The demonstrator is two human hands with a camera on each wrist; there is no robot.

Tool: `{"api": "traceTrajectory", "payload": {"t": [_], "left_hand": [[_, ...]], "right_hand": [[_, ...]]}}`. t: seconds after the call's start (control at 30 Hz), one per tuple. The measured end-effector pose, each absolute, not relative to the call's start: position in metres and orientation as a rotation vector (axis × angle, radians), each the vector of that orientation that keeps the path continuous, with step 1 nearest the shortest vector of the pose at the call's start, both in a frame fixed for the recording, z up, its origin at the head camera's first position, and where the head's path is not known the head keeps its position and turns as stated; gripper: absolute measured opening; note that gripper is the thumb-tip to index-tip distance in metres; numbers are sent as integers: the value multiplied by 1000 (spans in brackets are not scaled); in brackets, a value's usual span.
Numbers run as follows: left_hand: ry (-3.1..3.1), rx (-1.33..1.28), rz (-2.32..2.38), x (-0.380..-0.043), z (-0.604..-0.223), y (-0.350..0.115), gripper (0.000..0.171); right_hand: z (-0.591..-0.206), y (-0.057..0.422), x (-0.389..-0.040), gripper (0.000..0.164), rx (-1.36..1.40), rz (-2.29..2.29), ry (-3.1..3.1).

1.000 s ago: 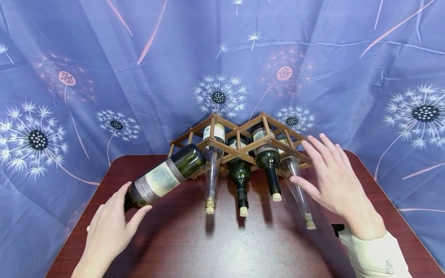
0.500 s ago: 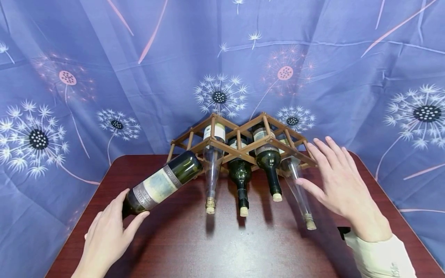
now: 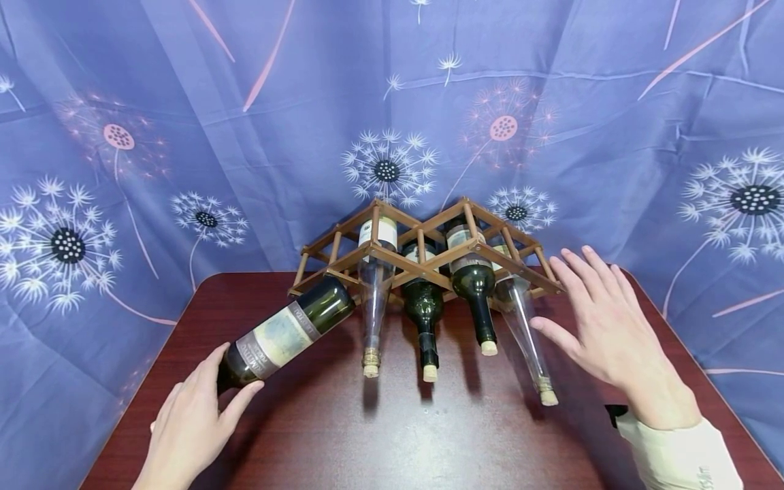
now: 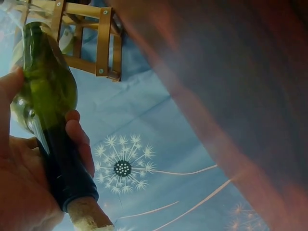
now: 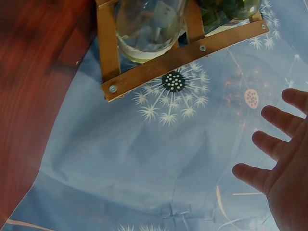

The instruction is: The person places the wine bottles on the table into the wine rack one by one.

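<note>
My left hand point(image 3: 190, 422) grips a dark green wine bottle point(image 3: 278, 340) by its neck. The bottle lies tilted, base pointing up and right toward the left end of the wooden wine rack point(image 3: 367, 255) and overlapping its lower front bar. In the left wrist view, fingers curl round the neck and a cork point(image 4: 89, 216) sticks out below the hand. My right hand point(image 3: 612, 333) is spread and holds nothing, just right of the rack's right end. A clear corked bottle point(image 3: 523, 327) in the rack is the one nearest it.
Several corked bottles rest in the rack, necks toward me: a clear one point(image 3: 372, 306), a green one point(image 3: 422, 306) and a dark green one point(image 3: 474, 289) among them. The rack stands at the back of a reddish-brown table point(image 3: 404, 435), before a blue dandelion-print cloth point(image 3: 294, 163).
The bottle in my left hand has come down slightly, its base now lower against the rack's left end. My right hand has moved right, away from the rack.
</note>
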State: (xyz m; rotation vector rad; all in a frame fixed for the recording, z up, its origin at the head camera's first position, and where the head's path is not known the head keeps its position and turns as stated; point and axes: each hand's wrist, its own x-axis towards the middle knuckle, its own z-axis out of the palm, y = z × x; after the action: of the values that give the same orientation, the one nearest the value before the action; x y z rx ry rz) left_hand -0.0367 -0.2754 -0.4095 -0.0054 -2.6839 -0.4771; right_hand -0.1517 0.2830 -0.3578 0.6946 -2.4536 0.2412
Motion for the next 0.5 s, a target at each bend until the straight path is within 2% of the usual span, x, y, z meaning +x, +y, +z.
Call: {"api": "traceTrajectory", "payload": {"t": [0.5], "left_hand": [[-2696,-9,-462,-34,-420,-278,79]], "right_hand": [[-366,294,-154,92,691,249,-2460]]}}
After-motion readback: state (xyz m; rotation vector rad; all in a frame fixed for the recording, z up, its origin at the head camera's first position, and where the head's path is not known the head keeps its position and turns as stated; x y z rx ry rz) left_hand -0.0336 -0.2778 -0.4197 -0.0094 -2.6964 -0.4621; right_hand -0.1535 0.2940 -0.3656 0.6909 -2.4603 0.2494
